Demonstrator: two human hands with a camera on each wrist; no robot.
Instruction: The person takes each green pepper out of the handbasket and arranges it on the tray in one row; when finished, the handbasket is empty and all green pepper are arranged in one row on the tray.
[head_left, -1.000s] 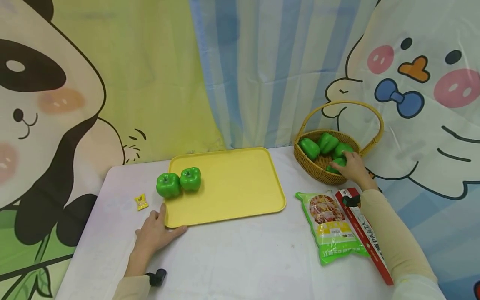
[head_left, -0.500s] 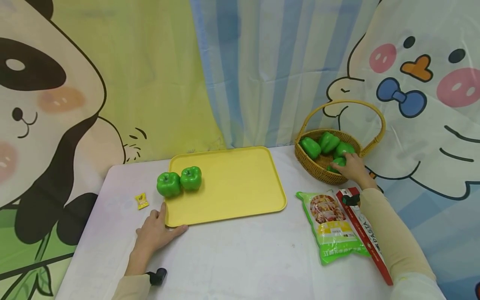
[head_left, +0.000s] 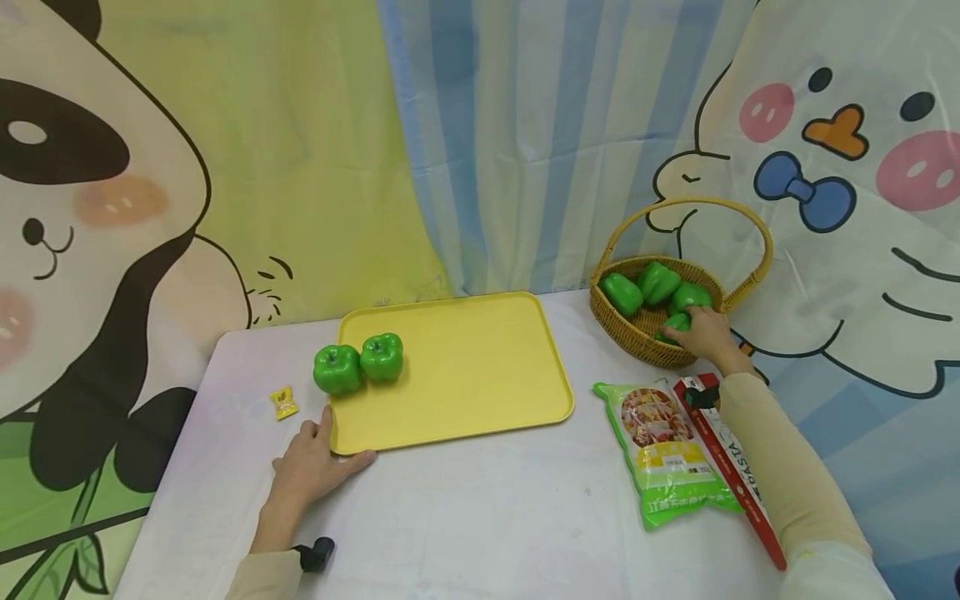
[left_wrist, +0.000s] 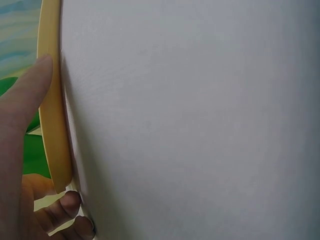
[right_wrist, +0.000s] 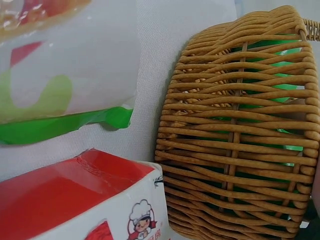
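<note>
At the near left corner of the yellow tray [head_left: 457, 367], my left hand [head_left: 306, 467] rests with thumb and index finger spread along two sides. In the left wrist view the thumb [left_wrist: 30, 92] lies against the tray's rim [left_wrist: 52, 115]. Two green bell peppers [head_left: 337, 370] sit side by side at the tray's left edge. Far right, my right hand [head_left: 708, 337] reaches into a wicker basket [head_left: 633, 337] and grips a bell pepper [head_left: 677, 327]. Several more bell peppers [head_left: 658, 283] lie in there. The right wrist view shows mostly the basket's woven side [right_wrist: 240, 135], hiding the fingertips.
A green and white food bag [head_left: 663, 450] and a red pasta box [head_left: 735, 467] lie in front of the basket, beneath or beside the right forearm. A small yellow wrapped packet [head_left: 283, 403] lies left of the tray. The basket's handle [head_left: 693, 201] arches overhead.
Both hands stay where they were, the left at the tray corner and the right on the pepper in the basket. Only the head view shifts very slightly.
</note>
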